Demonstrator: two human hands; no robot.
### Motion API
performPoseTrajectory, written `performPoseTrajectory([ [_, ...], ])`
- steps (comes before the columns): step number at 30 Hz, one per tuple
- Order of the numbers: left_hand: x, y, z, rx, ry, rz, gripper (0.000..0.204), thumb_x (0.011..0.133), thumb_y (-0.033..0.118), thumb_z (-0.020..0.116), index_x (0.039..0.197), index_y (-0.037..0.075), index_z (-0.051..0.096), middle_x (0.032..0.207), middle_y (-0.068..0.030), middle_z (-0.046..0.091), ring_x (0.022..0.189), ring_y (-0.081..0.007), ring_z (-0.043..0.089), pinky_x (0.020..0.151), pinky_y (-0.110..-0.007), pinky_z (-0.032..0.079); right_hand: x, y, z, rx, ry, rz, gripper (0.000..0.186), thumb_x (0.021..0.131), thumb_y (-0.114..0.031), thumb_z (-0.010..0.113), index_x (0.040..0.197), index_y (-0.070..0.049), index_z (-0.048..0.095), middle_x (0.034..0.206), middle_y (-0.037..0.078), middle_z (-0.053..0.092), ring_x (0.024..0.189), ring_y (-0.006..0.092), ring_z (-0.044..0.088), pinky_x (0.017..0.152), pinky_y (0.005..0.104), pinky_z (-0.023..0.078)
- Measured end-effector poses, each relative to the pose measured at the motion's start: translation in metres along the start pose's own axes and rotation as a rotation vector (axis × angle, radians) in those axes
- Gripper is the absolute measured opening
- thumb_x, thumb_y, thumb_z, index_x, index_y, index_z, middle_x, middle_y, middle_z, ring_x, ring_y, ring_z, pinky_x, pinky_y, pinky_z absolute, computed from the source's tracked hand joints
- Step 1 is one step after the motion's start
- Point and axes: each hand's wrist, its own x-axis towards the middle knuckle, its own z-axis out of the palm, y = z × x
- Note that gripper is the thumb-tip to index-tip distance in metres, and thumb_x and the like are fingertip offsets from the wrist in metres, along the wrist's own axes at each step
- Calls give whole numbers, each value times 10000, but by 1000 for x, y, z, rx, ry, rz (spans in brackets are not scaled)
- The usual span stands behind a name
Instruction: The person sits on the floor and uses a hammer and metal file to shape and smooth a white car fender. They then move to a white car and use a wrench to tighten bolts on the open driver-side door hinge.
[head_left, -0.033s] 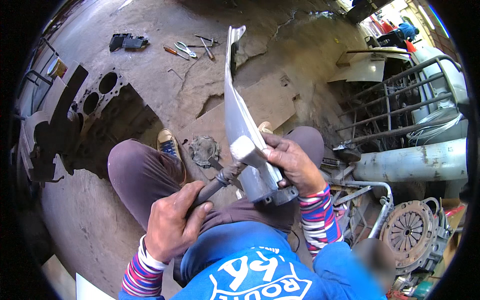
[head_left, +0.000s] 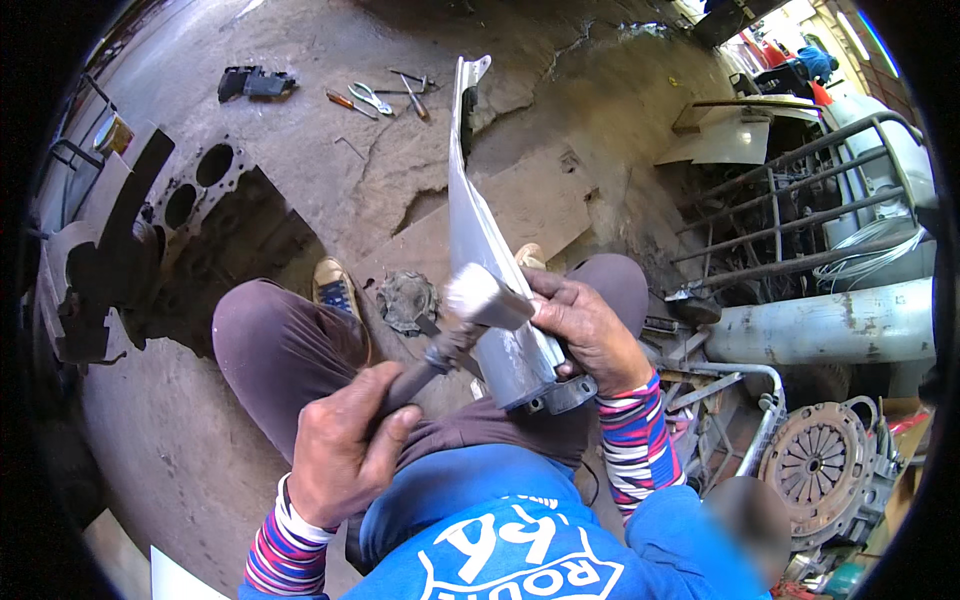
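Note:
My left hand [head_left: 345, 445] is wrapped round the dark handle of a hammer [head_left: 490, 298]. Its blocky, worn metal head is level with the lower part of a long grey metal panel [head_left: 472, 225]; I cannot tell whether the two touch. That panel stands up between my knees, narrow at its far end and wider near me, with a round bracket at its lower end. My right hand [head_left: 597, 335] grips the panel's right edge, thumb on top beside the hammer head and fingers partly hidden behind.
Pliers [head_left: 371, 97] and a screwdriver [head_left: 352, 104] lie ahead on the stained floor, near a black part [head_left: 257, 84]. To my left is a metal piece with round holes [head_left: 213, 165]. At right are a metal rack [head_left: 790, 215], a whitish cylinder [head_left: 830, 322] and a clutch cover [head_left: 815, 462].
The hammer head has risen slightly off the panel and tilted, and it looks blurred. My left wrist has turned a little; my right hand and the panel have hardly moved.

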Motion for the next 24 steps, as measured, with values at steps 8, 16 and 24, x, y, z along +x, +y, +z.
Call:
performPoseTrajectory([
  [8, -10, -10, 13, -3, -49, 31, 273, 803, 17, 692, 1063, -1, 612, 779, -172, 637, 650, -320, 654, 590, -354, 508, -3, 9, 3, -49, 64, 26, 585, 918, -256, 586, 1416, 22, 456, 938, 3, 685, 525, 0, 530, 407, 155, 369],
  [16, -8, -23, 25, -26, 19, 52, 322, 788, 33, 687, 1101, 11, 613, 805, -159, 658, 664, -314, 664, 603, -376, 519, -2, 22, 7, 1, 90, -79, 586, 908, -245, 591, 1394, 60, 465, 1202, 103, 643, 1039, 136, 623, 896, 256, 484],
  [24, -1, -26, 27, -87, 13, -6, 307, 827, 57, 679, 1122, 7, 612, 824, -175, 668, 659, -321, 669, 601, -374, 530, -5, 30, 6, 40, 138, -79, 539, 902, -184, 587, 1367, 70, 486, 1204, 101, 645, 1010, 146, 640, 875, 259, 501],
])
